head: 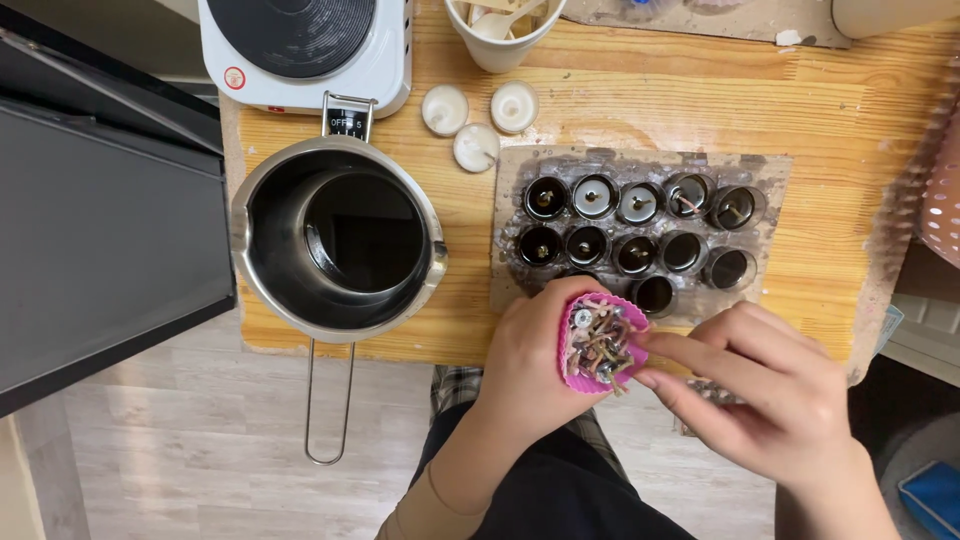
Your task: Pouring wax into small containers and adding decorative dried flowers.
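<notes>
The left hand (525,365) grips a pink silicone cup (600,342) of wick scraps, held just over the table's near edge, while the right hand (775,395) pinches into it with fingertips. Tilt that soft cup and the scraps could spill onto the floor; a careless elbow might catch the steel pot (340,238) by its overhanging handle. A small round red label sits on the white hotplate (305,50), at its front-left corner.
</notes>
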